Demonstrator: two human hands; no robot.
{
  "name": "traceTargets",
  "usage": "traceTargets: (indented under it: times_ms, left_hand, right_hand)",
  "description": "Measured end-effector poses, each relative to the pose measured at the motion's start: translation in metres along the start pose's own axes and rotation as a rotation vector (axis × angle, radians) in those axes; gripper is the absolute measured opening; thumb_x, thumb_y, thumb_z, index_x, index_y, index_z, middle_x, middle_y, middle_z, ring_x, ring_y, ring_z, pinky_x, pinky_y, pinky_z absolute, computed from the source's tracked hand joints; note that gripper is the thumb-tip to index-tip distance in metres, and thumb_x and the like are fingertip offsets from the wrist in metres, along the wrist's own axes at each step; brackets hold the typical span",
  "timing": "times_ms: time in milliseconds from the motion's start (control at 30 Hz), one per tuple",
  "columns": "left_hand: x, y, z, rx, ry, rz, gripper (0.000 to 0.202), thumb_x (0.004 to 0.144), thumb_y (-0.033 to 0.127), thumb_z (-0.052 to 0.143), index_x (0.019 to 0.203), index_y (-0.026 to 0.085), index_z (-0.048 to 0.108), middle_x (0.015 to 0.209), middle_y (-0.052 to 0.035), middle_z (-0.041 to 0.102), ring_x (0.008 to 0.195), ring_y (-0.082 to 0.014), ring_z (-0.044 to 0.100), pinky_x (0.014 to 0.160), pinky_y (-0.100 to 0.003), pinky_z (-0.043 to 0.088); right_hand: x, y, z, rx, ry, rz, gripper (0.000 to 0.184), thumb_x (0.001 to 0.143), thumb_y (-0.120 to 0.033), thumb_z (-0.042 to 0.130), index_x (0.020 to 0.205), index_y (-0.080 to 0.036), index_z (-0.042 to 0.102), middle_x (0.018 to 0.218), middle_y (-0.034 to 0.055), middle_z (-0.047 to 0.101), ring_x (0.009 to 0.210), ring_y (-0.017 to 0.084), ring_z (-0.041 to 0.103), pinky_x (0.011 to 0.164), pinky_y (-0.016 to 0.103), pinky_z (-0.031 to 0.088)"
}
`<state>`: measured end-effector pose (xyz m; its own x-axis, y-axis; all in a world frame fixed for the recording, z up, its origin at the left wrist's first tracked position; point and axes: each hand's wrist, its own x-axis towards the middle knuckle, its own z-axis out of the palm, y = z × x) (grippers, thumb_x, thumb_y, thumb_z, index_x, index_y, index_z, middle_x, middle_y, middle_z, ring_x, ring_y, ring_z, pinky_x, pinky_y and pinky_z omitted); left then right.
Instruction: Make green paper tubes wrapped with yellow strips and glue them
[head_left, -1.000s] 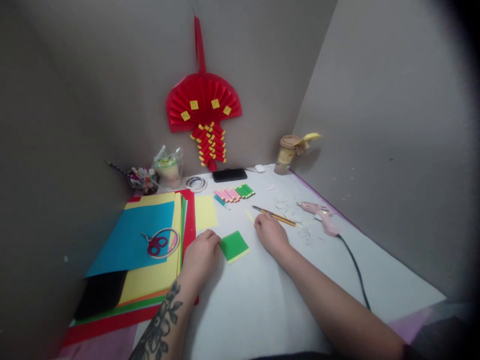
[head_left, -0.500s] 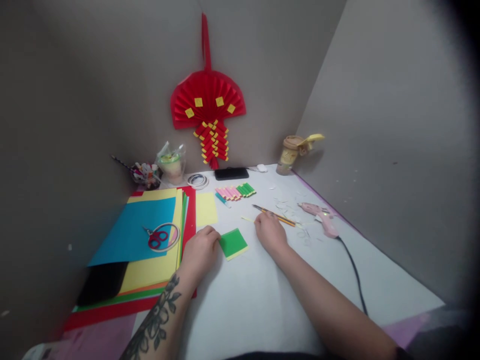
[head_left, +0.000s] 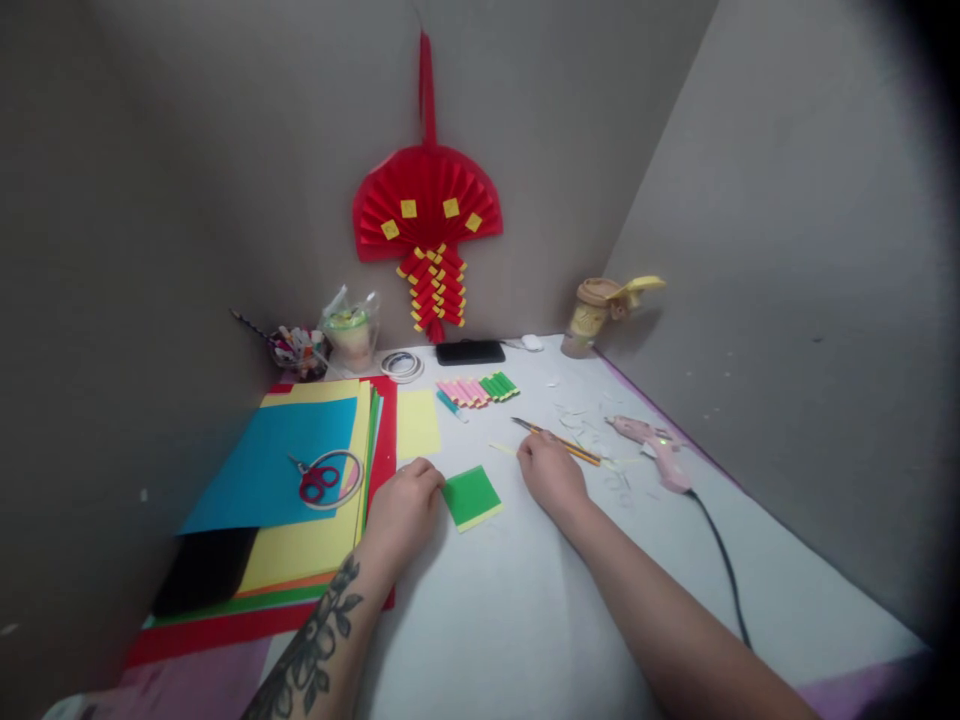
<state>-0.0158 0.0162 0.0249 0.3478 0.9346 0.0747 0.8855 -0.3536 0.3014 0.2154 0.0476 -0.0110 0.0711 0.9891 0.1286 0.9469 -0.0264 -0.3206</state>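
Observation:
A small green paper rectangle (head_left: 472,495) with a yellow strip along its near and far edges lies on the white tabletop. My left hand (head_left: 405,505) rests at the paper's left edge, thumb and fingertips closed on it. To the right, my right hand (head_left: 553,475) is curled, its fingertips pinched at the end of a thin yellow paper strip (head_left: 501,447). Just beyond the right knuckles lie a pencil (head_left: 581,453) and a dark-tipped slim tool (head_left: 525,424), partly covered by the hand. The palms are hidden.
Red scissors (head_left: 319,484) and a tape ring lie on stacked coloured paper (head_left: 270,460). Pink and green paper rolls (head_left: 480,388), a yellow sheet (head_left: 418,422) and a phone (head_left: 470,352) lie farther back. A corded pink glue gun (head_left: 652,445) is right, near paper scraps.
The whole view has shifted slightly, so everything appears a little lower and to the right. Both hands keep nearly the same pose beside the paper and the strip.

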Motion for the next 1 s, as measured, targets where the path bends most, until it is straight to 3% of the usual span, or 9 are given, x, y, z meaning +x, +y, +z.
traceTargets:
  times_ms: [167,300,400,500,600,667,767,867,1000]
  left_hand:
    - [-0.001,0.002,0.0,-0.002,0.008,-0.009,0.027,0.086,0.017,0.039,0.091,0.022,0.065,0.099,-0.0043,0.062,0.088,-0.0183,0.059,0.069,-0.027,0.044]
    - [-0.002,0.007,0.001,-0.129,0.055,-0.026,0.026,0.085,0.016,0.04,0.091,0.022,0.064,0.1,-0.0034,0.062,0.089,-0.0168,0.059,0.073,-0.026,0.044]
    - [-0.002,0.014,0.004,-0.332,0.108,-0.058,0.028,0.086,0.024,0.043,0.11,0.022,0.058,0.108,-0.0038,0.06,0.079,-0.0141,0.058,0.072,-0.026,0.046]
    - [-0.002,0.019,0.008,-0.489,0.133,-0.109,0.043,0.084,0.033,0.05,0.125,0.021,0.046,0.111,-0.0052,0.059,0.067,-0.0118,0.055,0.067,-0.026,0.046]
    - [-0.002,0.021,0.009,-0.533,0.098,-0.054,0.023,0.085,0.033,0.049,0.1,0.019,0.06,0.09,-0.0027,0.063,0.07,-0.0132,0.055,0.066,-0.025,0.044]
    - [-0.002,0.023,0.009,-0.528,0.081,-0.016,0.019,0.086,0.03,0.045,0.082,0.019,0.061,0.079,-0.0018,0.063,0.073,-0.0144,0.056,0.066,-0.025,0.042]
    - [-0.003,0.024,0.007,-0.517,0.096,-0.015,0.02,0.086,0.029,0.043,0.08,0.019,0.06,0.079,-0.0026,0.063,0.074,-0.0157,0.056,0.066,-0.025,0.042]
    - [-0.002,0.024,0.003,-0.473,0.076,-0.016,0.019,0.085,0.027,0.044,0.079,0.019,0.06,0.08,-0.0031,0.063,0.075,-0.0165,0.057,0.065,-0.025,0.041]
    - [-0.001,0.014,-0.004,-0.355,0.073,-0.039,0.015,0.082,0.022,0.046,0.079,0.021,0.061,0.081,-0.0018,0.064,0.075,-0.0162,0.056,0.064,-0.025,0.04]
  right_hand:
    - [0.001,-0.001,0.001,-0.047,-0.014,0.005,0.015,0.087,-0.017,0.043,0.085,-0.016,0.058,0.094,0.0116,0.06,0.093,0.024,0.054,0.076,0.031,0.036]
    - [-0.003,-0.005,-0.003,0.112,-0.01,-0.009,0.014,0.087,-0.014,0.039,0.083,-0.018,0.052,0.088,0.0082,0.059,0.085,0.021,0.055,0.071,0.029,0.037]
    - [-0.013,-0.014,-0.01,0.308,0.004,-0.1,0.013,0.086,-0.013,0.037,0.085,-0.02,0.048,0.079,0.0037,0.057,0.077,0.018,0.054,0.068,0.027,0.039]
    - [-0.026,-0.025,-0.017,0.413,-0.041,-0.276,0.013,0.085,-0.012,0.038,0.082,-0.02,0.048,0.077,0.0025,0.056,0.076,0.018,0.053,0.069,0.027,0.04]
    - [-0.034,-0.032,-0.021,0.479,-0.074,-0.413,0.015,0.084,-0.011,0.038,0.083,-0.02,0.051,0.081,0.004,0.057,0.079,0.017,0.054,0.072,0.028,0.042]
    - [-0.037,-0.033,-0.021,0.534,-0.058,-0.441,0.018,0.085,-0.011,0.038,0.09,-0.019,0.053,0.086,0.005,0.059,0.082,0.017,0.055,0.075,0.028,0.042]
    - [-0.036,-0.033,-0.021,0.614,-0.071,-0.436,0.018,0.084,-0.014,0.045,0.095,-0.02,0.057,0.087,0.0043,0.059,0.082,0.016,0.056,0.075,0.028,0.043]
    - [-0.031,-0.028,-0.022,0.666,-0.085,-0.393,0.01,0.08,-0.016,0.051,0.076,-0.02,0.059,0.076,0.0019,0.058,0.074,0.016,0.055,0.069,0.027,0.043]
    - [-0.021,-0.017,-0.022,0.868,-0.053,-0.044,0.012,0.075,-0.025,0.055,0.065,-0.019,0.053,0.062,-0.0012,0.055,0.058,0.014,0.051,0.055,0.025,0.039]
